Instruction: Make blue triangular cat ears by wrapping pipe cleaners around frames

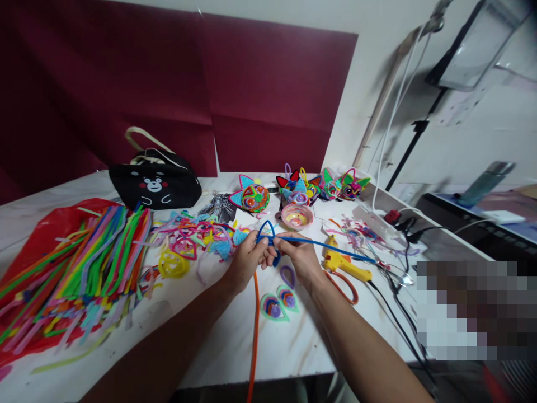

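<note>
Both my hands meet over the middle of the table, fingers closed on a blue pipe cleaner [327, 244]. Part of it is bent into a pointed loop above my fingers, and a long straight end runs off to the right. My left hand [248, 260] pinches the base of the loop; my right hand [298, 254] grips beside it. An orange pipe cleaner [255, 336] hangs below my left hand; whether it is held there I cannot tell. Just below the hands lie two teardrop-shaped coiled pieces [273, 307] and a purple loop [287, 276].
A yellow glue gun [348, 264] with a black cord lies to the right. Bundled colourful pipe cleaners [104, 252] cover the left on red plastic. Behind are a black bag [155, 184], finished cat-like faces [255, 197], a striped bowl [297, 217] and scraps [356, 232].
</note>
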Demonstrator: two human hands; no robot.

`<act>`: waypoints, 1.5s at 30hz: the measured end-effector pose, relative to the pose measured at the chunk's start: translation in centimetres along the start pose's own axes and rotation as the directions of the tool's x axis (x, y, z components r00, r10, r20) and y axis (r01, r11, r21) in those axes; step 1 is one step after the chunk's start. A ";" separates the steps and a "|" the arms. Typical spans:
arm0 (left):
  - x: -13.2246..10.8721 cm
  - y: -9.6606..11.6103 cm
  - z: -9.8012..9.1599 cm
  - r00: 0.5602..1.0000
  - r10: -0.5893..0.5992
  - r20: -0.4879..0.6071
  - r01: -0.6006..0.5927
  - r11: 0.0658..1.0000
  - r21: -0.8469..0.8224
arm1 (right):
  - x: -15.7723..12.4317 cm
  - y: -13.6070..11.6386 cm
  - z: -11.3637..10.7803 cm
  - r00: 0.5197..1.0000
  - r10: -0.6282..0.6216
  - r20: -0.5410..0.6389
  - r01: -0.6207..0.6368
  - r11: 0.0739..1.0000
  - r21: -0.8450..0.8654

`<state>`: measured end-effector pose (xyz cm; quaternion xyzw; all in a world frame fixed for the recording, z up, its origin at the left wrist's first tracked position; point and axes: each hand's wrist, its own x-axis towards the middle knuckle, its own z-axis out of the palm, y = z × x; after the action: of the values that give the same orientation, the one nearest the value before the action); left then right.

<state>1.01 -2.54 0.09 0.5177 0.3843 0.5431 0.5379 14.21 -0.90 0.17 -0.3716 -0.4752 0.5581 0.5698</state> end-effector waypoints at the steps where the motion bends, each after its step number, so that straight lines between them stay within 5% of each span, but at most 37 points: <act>1: 0.0 0.0 0.0 1.000 0.002 0.011 -0.002 1.000 -0.023 | 0.1 0.1 -0.1 1.000 -0.002 0.002 0.002 1.000 -0.002; 13: -0.1 0.1 0.1 0.998 0.000 0.069 0.004 0.998 -0.063 | 0.3 0.6 -0.4 0.989 0.058 0.138 -0.080 0.984 0.159; 29: -0.2 0.1 0.3 1.000 -0.006 -0.008 0.007 0.997 0.075 | -0.4 0.0 0.1 0.981 0.031 0.190 -0.048 0.995 0.083; 37: -0.1 0.6 0.3 0.998 -0.018 -0.063 0.021 0.999 0.043 | -0.3 -0.4 0.3 0.999 -0.001 0.035 0.000 1.000 0.023; 45: -0.2 0.6 0.5 0.997 -0.021 -0.076 0.022 1.000 0.020 | -0.3 -0.3 0.2 0.998 -0.059 0.031 0.060 0.997 -0.057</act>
<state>1.34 -2.86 0.74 0.4982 0.4156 0.5524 0.5233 14.14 -1.24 0.47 -0.3654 -0.5101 0.5322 0.5683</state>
